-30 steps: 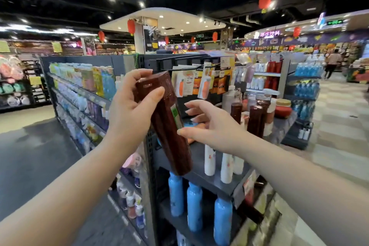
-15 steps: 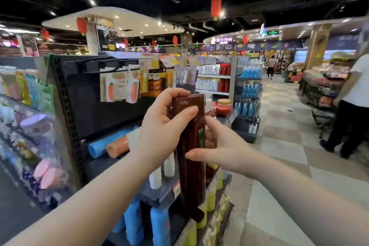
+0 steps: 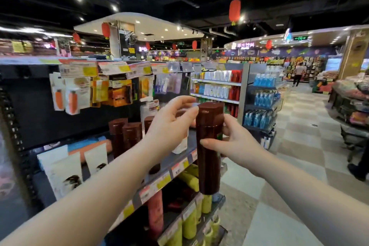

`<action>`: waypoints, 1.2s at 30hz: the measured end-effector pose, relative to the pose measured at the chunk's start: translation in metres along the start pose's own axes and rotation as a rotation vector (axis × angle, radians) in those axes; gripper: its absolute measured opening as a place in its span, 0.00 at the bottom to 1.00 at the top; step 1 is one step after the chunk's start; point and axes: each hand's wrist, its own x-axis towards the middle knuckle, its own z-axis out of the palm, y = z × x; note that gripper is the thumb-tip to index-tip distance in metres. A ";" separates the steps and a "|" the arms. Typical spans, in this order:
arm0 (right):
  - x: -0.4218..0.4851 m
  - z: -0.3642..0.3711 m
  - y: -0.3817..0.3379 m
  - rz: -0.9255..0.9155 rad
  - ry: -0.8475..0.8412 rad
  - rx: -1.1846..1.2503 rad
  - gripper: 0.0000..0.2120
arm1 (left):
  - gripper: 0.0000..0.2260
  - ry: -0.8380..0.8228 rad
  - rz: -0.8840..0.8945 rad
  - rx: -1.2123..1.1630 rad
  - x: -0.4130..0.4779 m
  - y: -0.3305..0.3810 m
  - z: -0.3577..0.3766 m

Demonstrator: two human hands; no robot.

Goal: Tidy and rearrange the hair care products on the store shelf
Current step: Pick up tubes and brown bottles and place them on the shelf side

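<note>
I hold a tall dark brown bottle [image 3: 208,152] upright in front of the shelf's right end. My right hand [image 3: 234,143] grips its middle, thumb across the front and fingers behind. My left hand [image 3: 169,128] is at the bottle's cap, thumb tip touching the cap's left side, with fingers fairly straight above it. More brown bottles [image 3: 127,136] stand in a group on the dark shelf [image 3: 165,174], behind my left wrist. A white pump bottle [image 3: 148,111] stands behind them.
White tubes [image 3: 65,170] lie at the shelf's left. Yellow-green bottles [image 3: 189,223] and a pink bottle [image 3: 155,211] fill the lower shelves. Hanging packets [image 3: 72,96] dangle above. Blue bottles [image 3: 261,102] line a rack across the tiled aisle. A person [image 3: 360,166] stands at the right edge.
My view swung right along the shelf. The bottle went from my left hand's grip to my right hand's. My left hand loosened and now only touches the cap.
</note>
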 end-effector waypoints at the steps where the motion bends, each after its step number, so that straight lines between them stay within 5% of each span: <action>1: 0.010 -0.003 0.005 -0.001 0.010 -0.005 0.23 | 0.09 0.051 -0.008 0.076 0.009 -0.003 -0.004; 11: 0.130 -0.003 0.014 -0.174 0.065 0.012 0.22 | 0.03 0.240 -0.144 0.541 0.079 -0.038 -0.068; 18: 0.208 0.021 0.009 -0.381 0.032 0.124 0.27 | 0.04 0.291 -0.143 0.573 0.117 -0.067 -0.076; 30: 0.298 0.080 0.028 -0.498 -0.275 0.104 0.33 | 0.06 0.409 -0.358 0.652 0.134 -0.094 -0.079; 36: 0.315 0.116 0.043 -0.342 -0.420 -0.041 0.41 | 0.03 0.467 -0.449 0.708 0.133 -0.105 -0.074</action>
